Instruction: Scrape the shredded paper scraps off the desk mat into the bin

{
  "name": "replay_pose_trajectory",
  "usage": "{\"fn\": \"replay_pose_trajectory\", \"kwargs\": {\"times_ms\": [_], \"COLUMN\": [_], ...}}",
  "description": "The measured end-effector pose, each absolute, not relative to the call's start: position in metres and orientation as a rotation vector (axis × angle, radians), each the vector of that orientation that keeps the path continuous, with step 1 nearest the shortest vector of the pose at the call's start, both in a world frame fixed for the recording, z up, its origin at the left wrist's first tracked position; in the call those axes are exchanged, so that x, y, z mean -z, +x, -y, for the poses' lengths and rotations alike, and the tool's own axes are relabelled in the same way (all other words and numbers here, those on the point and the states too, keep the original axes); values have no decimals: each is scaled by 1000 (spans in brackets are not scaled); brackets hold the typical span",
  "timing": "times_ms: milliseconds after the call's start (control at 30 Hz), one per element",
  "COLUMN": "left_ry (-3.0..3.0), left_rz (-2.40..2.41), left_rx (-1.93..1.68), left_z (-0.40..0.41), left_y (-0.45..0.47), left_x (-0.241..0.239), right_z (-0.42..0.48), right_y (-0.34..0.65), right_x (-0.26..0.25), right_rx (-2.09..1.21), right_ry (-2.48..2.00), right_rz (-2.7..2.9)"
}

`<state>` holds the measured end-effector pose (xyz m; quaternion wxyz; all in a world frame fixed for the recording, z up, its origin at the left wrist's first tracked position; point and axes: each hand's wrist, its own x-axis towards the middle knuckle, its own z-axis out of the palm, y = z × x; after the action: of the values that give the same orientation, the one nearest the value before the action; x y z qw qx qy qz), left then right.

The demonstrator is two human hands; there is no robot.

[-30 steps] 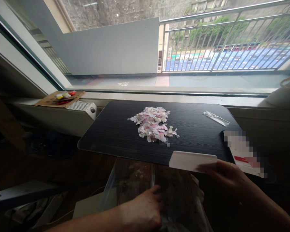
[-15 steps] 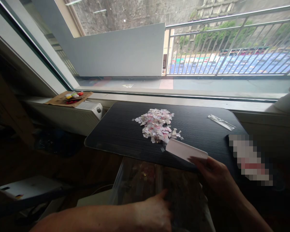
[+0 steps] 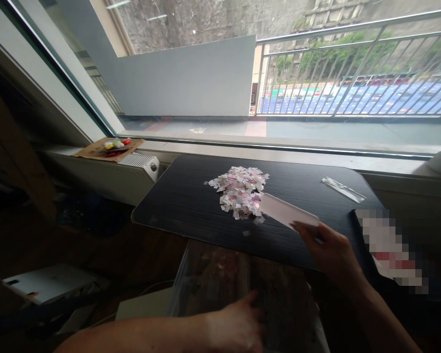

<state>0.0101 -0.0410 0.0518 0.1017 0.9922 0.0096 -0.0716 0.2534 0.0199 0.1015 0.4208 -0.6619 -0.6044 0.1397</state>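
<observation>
My right hand (image 3: 330, 245) is closed on the near end of a pale pink shallow tray (image 3: 288, 210) with a raised rim. The tray's far end touches the right side of a pile of small pale pink and white paper scraps (image 3: 238, 189), which lies on a black table (image 3: 180, 211). A few loose scraps lie in front of the pile. Below the table's front edge, my left hand (image 3: 240, 321) hangs over a dark surface beside a clear plastic bin (image 3: 213, 279) with things inside. Its thumb points forward; shadow hides most of its fingers.
On the table's right are a clear plastic wrapper (image 3: 343, 190) and a dark-edged, pixelated object (image 3: 389, 247). A radiator (image 3: 141, 171) bearing cardboard (image 3: 91, 149) and small coloured items stands left. Behind the table runs a window sill (image 3: 297, 156).
My right hand has pushed the tray slightly up and right, its end now against the pile's right side. Scraps there have shifted in toward the pile. My left hand has barely moved.
</observation>
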Motion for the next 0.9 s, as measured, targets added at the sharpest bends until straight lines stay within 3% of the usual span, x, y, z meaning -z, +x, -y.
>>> {"fn": "replay_pose_trajectory", "kwargs": {"times_ms": [467, 900], "left_ry": [2938, 2969], "left_rz": [8, -9], "left_rx": [279, 95], "left_z": [41, 42], "left_y": [13, 13], "left_x": [-54, -50], "right_z": [7, 29], "right_y": [249, 231], "right_x": [-84, -77], "right_rx": [-306, -504], "right_ry": [-1536, -1612], "right_rz": [1634, 1508]}}
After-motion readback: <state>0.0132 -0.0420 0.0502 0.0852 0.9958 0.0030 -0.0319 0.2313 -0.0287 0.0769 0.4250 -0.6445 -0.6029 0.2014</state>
